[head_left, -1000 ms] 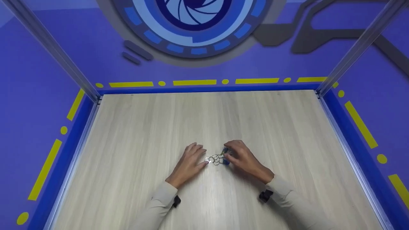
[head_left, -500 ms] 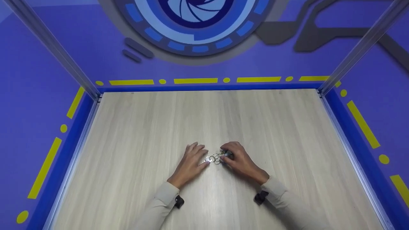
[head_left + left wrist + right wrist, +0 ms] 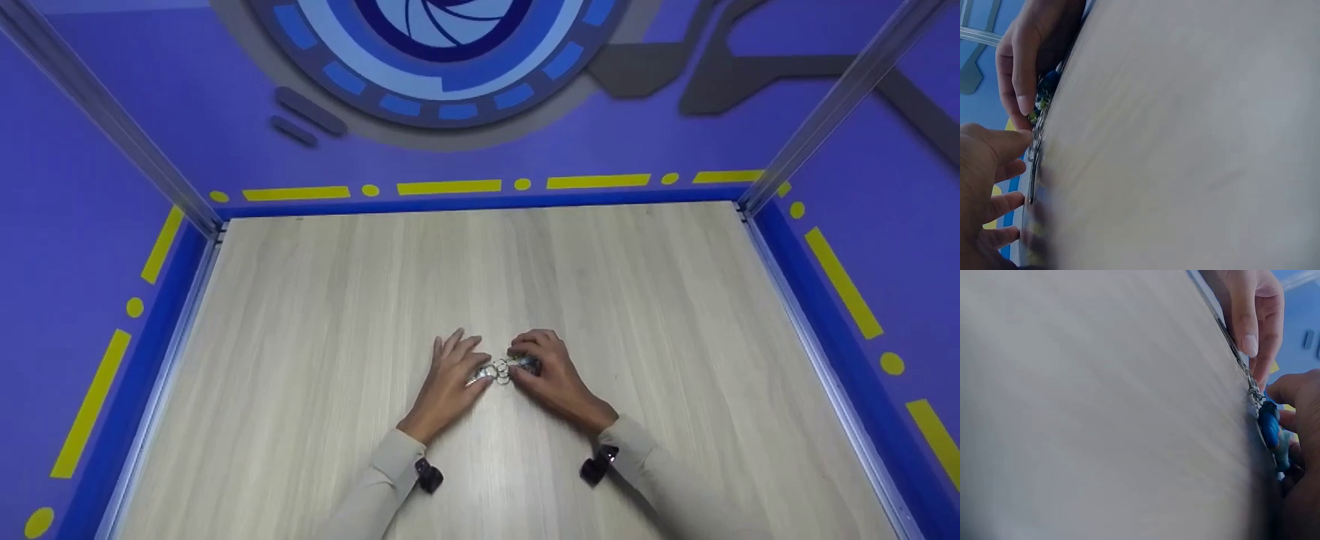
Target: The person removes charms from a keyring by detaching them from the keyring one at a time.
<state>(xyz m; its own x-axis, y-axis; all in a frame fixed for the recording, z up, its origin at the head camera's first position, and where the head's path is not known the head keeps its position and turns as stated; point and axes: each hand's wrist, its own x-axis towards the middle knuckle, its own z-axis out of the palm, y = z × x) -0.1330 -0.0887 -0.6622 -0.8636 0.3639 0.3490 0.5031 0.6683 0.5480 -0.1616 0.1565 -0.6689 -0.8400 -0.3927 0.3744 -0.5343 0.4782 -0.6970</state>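
Observation:
A keychain lies on the wooden table between both hands. Its silver rings (image 3: 502, 370) are linked in a cluster, with flat shiny metal pieces (image 3: 482, 373) on the left, too small to identify surely as keys. On the right hang dark charms; a blue charm (image 3: 1269, 424) and a pale teal one (image 3: 1282, 450) show in the right wrist view. My left hand (image 3: 448, 379) lies around the metal pieces, fingers spread and fairly straight, thumb beside them. Curled fingers and thumb of my right hand (image 3: 551, 375) grip the charms, partly hiding them.
The light wood table (image 3: 360, 300) extends around the hands. Blue-purple panels (image 3: 480, 142) with yellow markings enclose the back and sides, joined by metal corner posts (image 3: 112, 127). A small black camera (image 3: 430, 475) sits under the left wrist, another (image 3: 599, 465) under the right.
My right hand has closed in around the charms and shifted left with the keychain. The metal pieces have slid further between the left thumb and fingers. The head view has tilted slightly.

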